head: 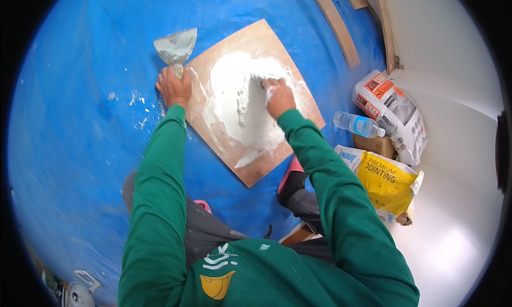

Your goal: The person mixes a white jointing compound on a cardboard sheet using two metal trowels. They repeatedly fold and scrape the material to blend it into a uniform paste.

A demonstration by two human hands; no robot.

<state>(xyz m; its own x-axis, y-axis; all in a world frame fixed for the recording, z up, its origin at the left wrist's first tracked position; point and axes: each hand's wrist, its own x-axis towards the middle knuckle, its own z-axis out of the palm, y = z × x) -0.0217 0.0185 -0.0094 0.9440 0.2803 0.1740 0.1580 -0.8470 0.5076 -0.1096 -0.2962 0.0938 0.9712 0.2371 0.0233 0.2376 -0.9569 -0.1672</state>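
Note:
My left hand (174,87) grips the handle of a broad putty knife (176,47), whose paste-smeared blade points away from me over the blue sheet. That hand is at the left edge of a plywood board (256,175). White paste (230,77) is spread over the board's middle, glossy and overexposed in places. My right hand (279,97), with paste on its fingers, is closed around a flat spreading tool (258,103) pressed low on the paste. Its handle is mostly hidden by my fingers, and its outline blends with the paste. A thick ridge of paste lies left of it.
Blue plastic sheeting (80,147) covers the floor, with dried paste crumbs at left. At right are a skim coat bag (394,115), a water bottle (359,124), a cardboard box (374,145) and a Knauf jointing bag (380,179). Wooden strips (336,25) lie at upper right.

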